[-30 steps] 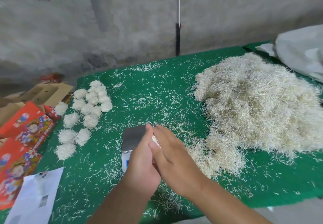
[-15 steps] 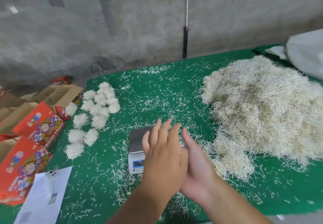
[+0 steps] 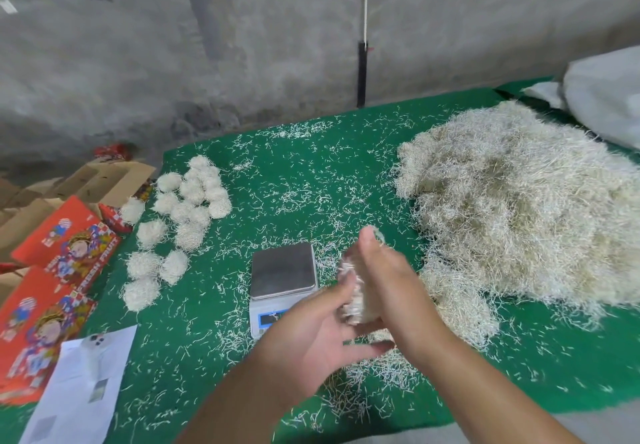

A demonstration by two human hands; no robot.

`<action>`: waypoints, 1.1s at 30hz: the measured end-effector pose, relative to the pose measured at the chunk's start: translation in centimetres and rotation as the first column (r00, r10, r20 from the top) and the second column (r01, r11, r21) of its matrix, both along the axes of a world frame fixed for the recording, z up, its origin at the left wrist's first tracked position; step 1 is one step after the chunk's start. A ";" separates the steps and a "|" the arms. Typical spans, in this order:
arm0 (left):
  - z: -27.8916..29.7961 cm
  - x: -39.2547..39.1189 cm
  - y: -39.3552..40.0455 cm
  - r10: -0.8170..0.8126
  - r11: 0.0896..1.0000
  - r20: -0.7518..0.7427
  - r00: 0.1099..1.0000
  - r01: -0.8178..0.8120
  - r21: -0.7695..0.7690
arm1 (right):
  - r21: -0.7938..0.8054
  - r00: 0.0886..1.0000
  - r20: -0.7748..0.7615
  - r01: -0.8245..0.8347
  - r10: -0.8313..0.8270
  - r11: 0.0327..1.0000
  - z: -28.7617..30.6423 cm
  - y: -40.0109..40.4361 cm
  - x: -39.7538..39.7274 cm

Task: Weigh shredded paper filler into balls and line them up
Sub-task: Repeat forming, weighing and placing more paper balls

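Just right of small silver-topped digital scale (image 3: 283,267), rolling white shredded-paper wad (image 3: 353,291) between flat, uncurled left hand (image 3: 311,336) and right hand (image 3: 388,281); finished fluffy white balls (image 3: 183,215) lying far left, nearer left hand.

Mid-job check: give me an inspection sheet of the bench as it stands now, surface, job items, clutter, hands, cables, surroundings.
Surface: green mat, strewn with loose paper shreds.
Job's things: scale, pan bare, display unreadable; big filler pile at right; finished balls clustered at left, loosely grouped rather than a strict line; one wad of filler between the palms.
Clutter: white paper sheet at near left; red printed boxes; brown cartons.
Hands: left hand and right hand press the wad between them, fingers fairly straight.
Cables: white cord hanging down the wall.
Surroundings: grey concrete wall; grey sack at far right.
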State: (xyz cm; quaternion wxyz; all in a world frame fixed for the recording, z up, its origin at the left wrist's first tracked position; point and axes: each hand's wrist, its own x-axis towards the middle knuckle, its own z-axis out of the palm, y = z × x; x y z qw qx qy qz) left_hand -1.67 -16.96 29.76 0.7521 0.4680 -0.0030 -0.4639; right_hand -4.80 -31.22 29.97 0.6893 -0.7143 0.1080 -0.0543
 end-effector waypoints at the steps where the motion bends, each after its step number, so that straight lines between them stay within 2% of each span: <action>1: -0.4 0.4 0.3 0.062 0.997 0.023 0.998 -0.063 0.053 | -0.054 0.997 -0.024 -0.075 0.074 0.996 -0.4 0.2 -0.2; 3: -1.4 1.2 1.1 0.192 0.959 0.110 0.975 -0.211 0.187 | -0.106 0.984 -0.055 -0.175 0.170 0.979 -1.1 0.6 0.3; 6: -2.6 2.0 2.4 0.276 0.870 0.354 0.893 -0.389 0.304 | -0.008 0.966 -0.158 -0.207 0.203 0.978 -2.1 0.5 1.0; 8: -3.1 2.4 3.3 0.225 0.829 0.550 0.804 -0.454 0.325 | -0.037 0.962 -0.170 -0.225 0.216 0.974 -3.2 0.3 0.9; 11: -5.1 3.2 4.5 -0.029 0.767 0.687 0.726 -0.424 0.481 | -0.088 0.950 -0.244 -0.221 0.194 0.971 -5.1 0.4 0.3; 16: -9.8 5.0 6.9 -0.284 0.663 0.656 0.699 -0.352 0.661 | -0.056 0.904 -0.389 -0.216 0.178 0.975 -8.6 0.7 1.0; 22: -15.0 11.0 9.2 -0.316 0.492 0.684 0.657 -0.503 0.711 | -0.033 0.745 -0.627 -0.316 0.226 0.948 -13.4 -1.1 -1.7; 24: -16.3 13.9 9.1 -0.268 0.458 0.718 0.642 -0.570 0.682 | 0.006 0.706 -0.678 -0.274 0.205 0.962 -14.9 -1.9 -3.6; 26: -17.4 16.7 8.5 -0.248 0.464 0.764 0.595 -0.620 0.633 | 0.005 0.671 -0.726 -0.217 0.153 0.976 -16.5 -2.7 -5.6; 29: -19.7 20.6 7.0 -0.311 0.437 0.784 0.537 -0.652 0.620 | -0.004 0.580 -0.812 -0.123 0.068 0.992 -18.9 -3.7 -8.3; 33: -23.5 22.9 6.1 -0.412 0.411 0.714 0.566 -0.583 0.700 | 0.007 0.451 -0.893 -0.024 0.017 1.000 -22.2 -4.0 -10.5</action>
